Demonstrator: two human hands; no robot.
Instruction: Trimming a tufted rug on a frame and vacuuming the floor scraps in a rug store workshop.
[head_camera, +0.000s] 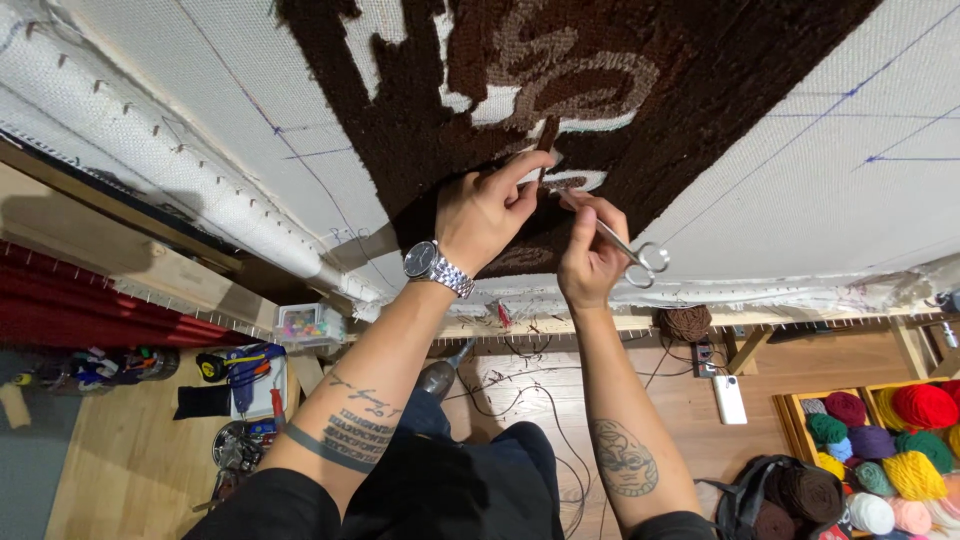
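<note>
From the head camera I look down at both of my hands raised against a tufted rug (640, 90) stretched on a white backing cloth (800, 200). The rug's pile is mostly dark brown, with lighter brown and white patches forming curved shapes near the middle.

My right hand (590, 250) holds a pair of small metal scissors (620, 245). They are slim and silver, with two round finger loops at the lower right and thin blades at the upper left. Their long axis runs diagonally, the tips pointing up and left into the pile just beside my left fingertips, the loops hanging free below my right knuckles. My right fingers are closed around the shank rather than through the loops; I cannot tell whether the blades are parted.

My left hand (485, 210) is pinched narrow, thumb and forefinger gripping a short tuft of brown yarn (546, 135) that stands out from the rug surface. A steel wristwatch (437, 268) sits on that wrist.

Below, a wooden floor (130, 470) shows, with a crate of coloured yarn balls (880, 440) at the lower right, a brown yarn ball (686, 322) by the frame's wooden rail, and tools at the lower left.
</note>
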